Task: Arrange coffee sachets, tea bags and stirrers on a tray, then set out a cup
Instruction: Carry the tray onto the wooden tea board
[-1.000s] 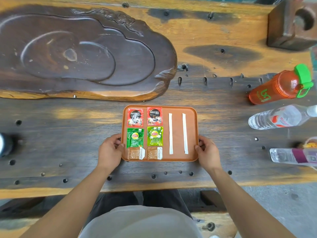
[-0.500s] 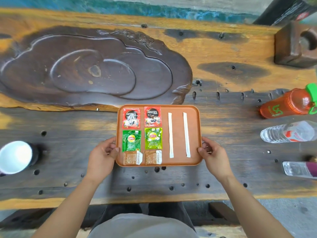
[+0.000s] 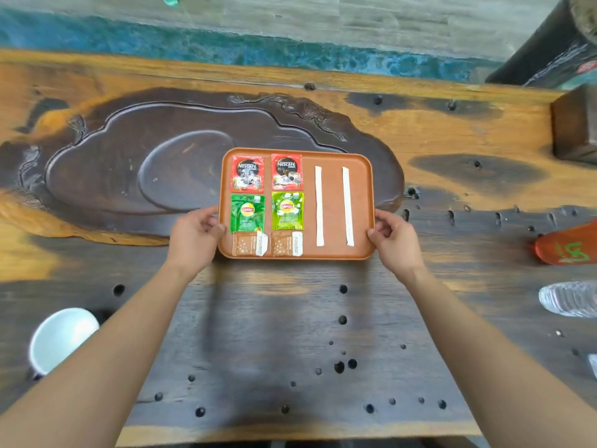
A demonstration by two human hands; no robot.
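While both arms reach forward, the scene is a long dark wooden table (image 3: 290, 334) with many drilled holes, orange-brown along its far edge; past it a teal-painted strip and grey wall. A large carved dark wood tea board (image 3: 145, 163) lies on the far left half of the table. Orange tray (image 3: 358, 202) sits with its far part overlapping the tea board's right end. Left hand (image 3: 193, 237) grips tray's left edge, thumb on the rim, fingers curled under. Right hand (image 3: 395, 240) grips the right edge the same way, fingers (image 3: 381, 221) bent round the rim. On tray: two red coffee sachets (image 3: 247, 173) at far left, two green tea bags (image 3: 247, 213) below them, two small brown packets (image 3: 250, 244) nearest, two white paper-wrapped stirrers (image 3: 319, 205) lying lengthwise on right half, apart and parallel. White cup (image 3: 61, 339) sits on table at near left, well apart from tray. Orange bottle (image 3: 565, 248) and clear plastic bottle (image 3: 568, 299) lie at right edge, partly cut off.
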